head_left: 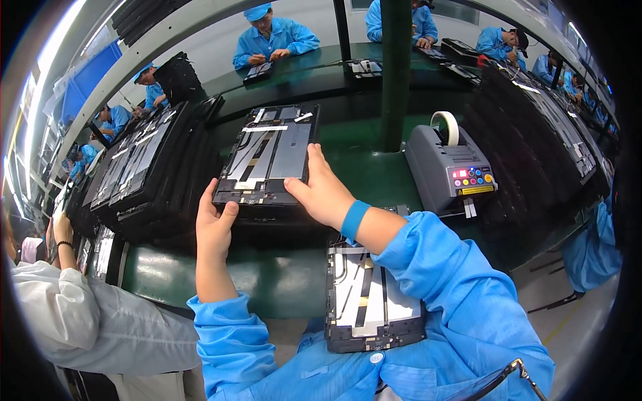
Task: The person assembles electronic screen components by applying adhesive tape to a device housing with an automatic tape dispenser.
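An opened tablet (284, 157) with silver battery plates, black cables and white tape strips lies face down in front of me, seemingly in a black tray. Dark layers show beneath its near edge. My left hand (215, 227) grips its near left corner, thumb on top and fingers along the side. On the right edge, my right hand (324, 190) holds it with the thumb over the near right part; a blue band circles that wrist. Closer to my body, a second opened tablet (348, 304) rests at the bench edge, partly covered by my right forearm.
A grey tape dispenser (441, 167) with a lit panel stands on the green bench (174, 271), right of my hands. Tall stacks of tablets in black trays rise at left (137, 164) and right (535, 134). A green post (396, 73) stands ahead. Co-workers sit around; one white sleeve (60, 304) is close left.
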